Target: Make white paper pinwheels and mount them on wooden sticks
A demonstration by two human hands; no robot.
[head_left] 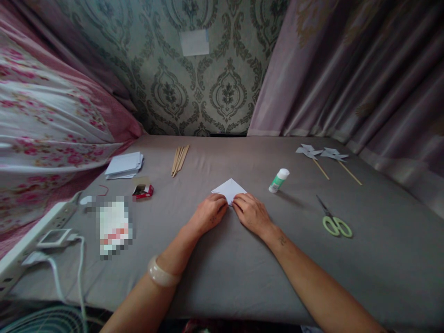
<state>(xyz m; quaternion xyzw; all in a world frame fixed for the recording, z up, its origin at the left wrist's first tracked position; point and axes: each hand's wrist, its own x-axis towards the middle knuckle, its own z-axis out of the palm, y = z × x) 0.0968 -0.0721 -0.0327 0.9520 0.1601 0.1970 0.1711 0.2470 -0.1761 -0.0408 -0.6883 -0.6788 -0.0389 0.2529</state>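
Note:
A white sheet of paper (229,187) lies on the table in front of me, turned so that one corner points away. My left hand (212,211) has its fingers closed on the near left edge of the paper. Opposite it, my right hand (250,211) grips the near right edge, and the fingertips of both hands almost meet at the near corner. The fingers hide that corner, so any fold there cannot be made out. A glue stick (279,181) with a white cap stands to the right of the paper. Green-handled scissors (333,221) lie farther right.
Two paper pinwheels on sticks (308,151) lie at the back right. Wooden sticks (179,160), a stack of white paper (124,165) and a small red box (143,190) are on the left. A power strip (34,240) with cables runs along the left edge.

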